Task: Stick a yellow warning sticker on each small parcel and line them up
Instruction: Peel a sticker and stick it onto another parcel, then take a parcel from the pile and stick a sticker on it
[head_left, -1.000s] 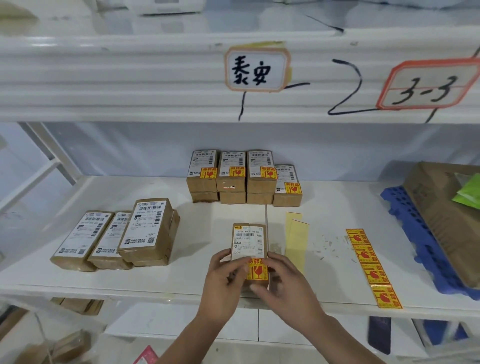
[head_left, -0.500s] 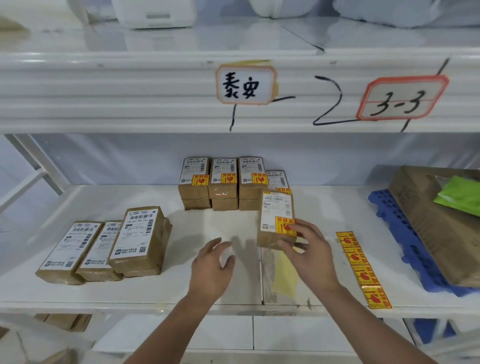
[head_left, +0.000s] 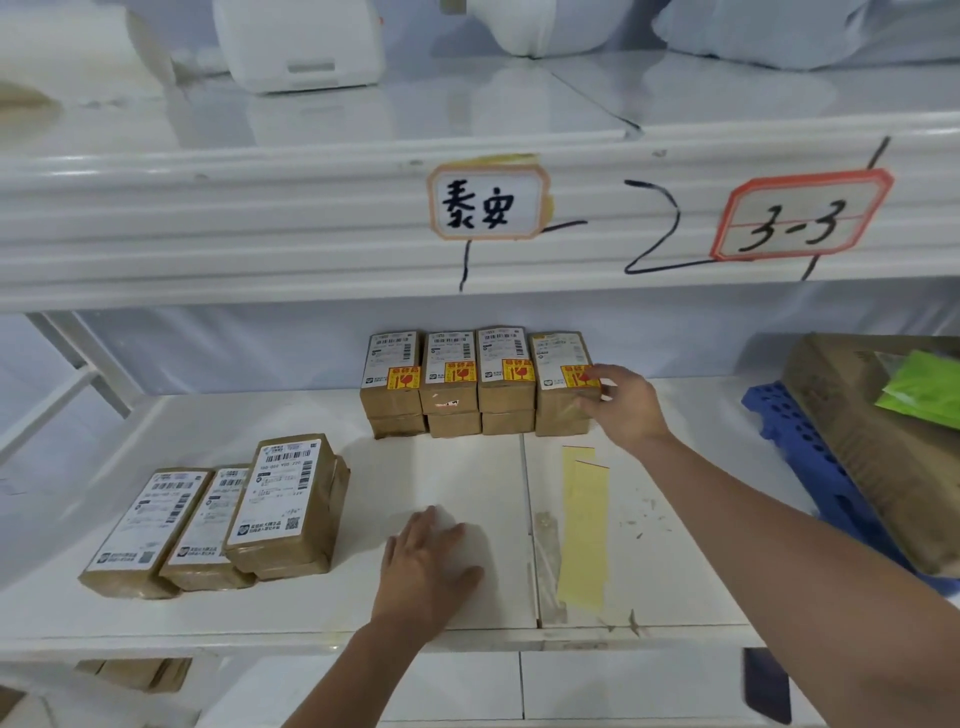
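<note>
We find the right hand (head_left: 623, 405) gripping the stickered parcel (head_left: 558, 358) atop the back row's right end, touching three stacks (head_left: 449, 379). The left hand (head_left: 428, 564) lies flat, fingers straight, on open shelf (head_left: 467, 467) near the front edge. Parcel: brown wrap, white label, yellow sticker (head_left: 574, 375).

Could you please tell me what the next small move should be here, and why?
Probably let the right hand release the rightmost brown cardboard parcel: it bears its yellow warning sticker and sits level with the back row, while the brown parcels at left show no stickers.
</note>
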